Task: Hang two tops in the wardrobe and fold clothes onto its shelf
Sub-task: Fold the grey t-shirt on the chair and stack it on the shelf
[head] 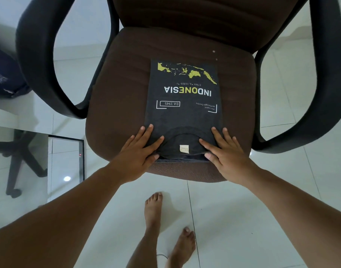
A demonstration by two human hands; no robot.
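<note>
T-shirt (183, 105), dark grey and folded into a narrow rectangle, lies flat on the brown seat (117, 89) of an office chair, its collar end toward the person and its printed front facing up. The print reads upside down from this view: a yellow map, the word INDONESIA in white and yellow, and smaller boxed text below it. A pale label (184, 148) shows inside the neckline.

Both arms reach forward and down from the bottom corners of the view. The left hand (140, 151) lies palm down on the collar's left side, fingers straight and spread over the cloth, thumb at the near folded edge. The right hand (224, 151) mirrors it on the collar's right side, fingers flat and splayed, thumb at the near edge. Neither hand curls round the fabric; both press it against the seat, with the neckline between them.

Black armrests (36, 60) curve up on either side, and the chair back is cut off at the top. Two bare feet (153, 209) stand on the white tiled floor (243, 219). At the left edge, a dark bundle of cloth (3, 74) is blurred and partly out of frame, and the wheeled base of another chair (18, 157) shows below it.
</note>
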